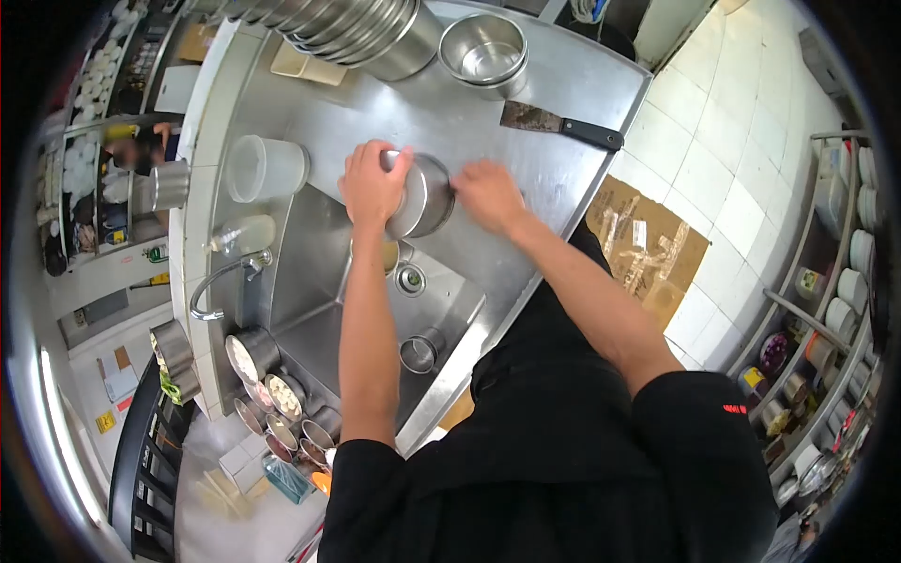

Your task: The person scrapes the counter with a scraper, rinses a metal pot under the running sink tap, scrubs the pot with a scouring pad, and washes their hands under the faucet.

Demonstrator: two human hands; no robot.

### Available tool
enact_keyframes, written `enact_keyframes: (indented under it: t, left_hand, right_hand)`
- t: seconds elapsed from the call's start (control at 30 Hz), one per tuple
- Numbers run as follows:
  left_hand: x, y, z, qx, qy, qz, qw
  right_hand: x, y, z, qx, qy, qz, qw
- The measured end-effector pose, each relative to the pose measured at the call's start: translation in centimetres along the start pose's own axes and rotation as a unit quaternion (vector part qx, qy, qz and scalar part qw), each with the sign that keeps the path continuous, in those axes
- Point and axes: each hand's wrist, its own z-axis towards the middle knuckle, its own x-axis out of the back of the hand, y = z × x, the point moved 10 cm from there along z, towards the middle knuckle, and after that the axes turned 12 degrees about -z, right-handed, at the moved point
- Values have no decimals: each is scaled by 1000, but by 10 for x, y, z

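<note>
A round stainless steel pot (429, 200) is held tilted over the edge between the sink and the steel counter. My left hand (375, 183) grips its left side, thumb over the rim. My right hand (488, 195) is at the pot's right edge with its fingers curled in. Whatever those fingers may hold is hidden. Below the pot lies the sink basin (460, 296), with its drain (410, 280) and a small metal cup (421, 352) inside.
Stacked steel pots (385, 38) and nested bowls (483, 52) stand at the counter's far end. A black-handled scraper (563, 125) lies near the right edge. A plastic tub (267, 169), a faucet (225, 281) and food-filled containers (283, 396) line the left. Flattened cardboard (648, 249) covers floor tiles.
</note>
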Motion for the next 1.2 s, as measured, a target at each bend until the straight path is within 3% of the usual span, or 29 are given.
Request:
enact_keyframes:
  t: [0.03,0.07,0.13,0.17,0.3,0.4,0.47,0.77,0.97,1.07,1.13,1.2]
  left_hand:
    - [7,-16,-6,74,35,-6,997]
    - [11,-15,-11,69,40,-7,997]
    - [9,-54,-27,252,14,-70,965]
    - [12,-62,-32,257,14,-101,961]
    - [33,-69,-33,185,72,-173,965]
    - [34,-39,-40,123,8,-126,984]
    - [17,-21,-44,63,-70,21,995]
    - [7,-3,-59,145,-23,48,988]
    - [3,-3,-60,169,-5,50,984]
    - [3,-4,-61,175,1,51,983]
    - [3,-7,-61,180,-1,34,983]
    - [2,-9,-61,180,-6,20,983]
  right_hand:
    - [10,-7,-15,0,8,-3,1000]
    - [16,-12,-29,-9,-2,18,1000]
    - [18,-4,-35,-10,-8,34,999]
    - [20,7,-36,-37,29,93,994]
    - [37,42,-43,-124,108,224,961]
    - [35,49,-47,-154,64,238,957]
    - [30,46,-47,-162,58,250,953]
    - [5,28,-61,-234,50,334,912]
    - [7,7,-58,-118,82,250,957]
    - [6,12,-50,-137,98,246,955]
    - [9,31,-47,-214,97,295,926]
    - [15,26,-43,-199,90,295,930]
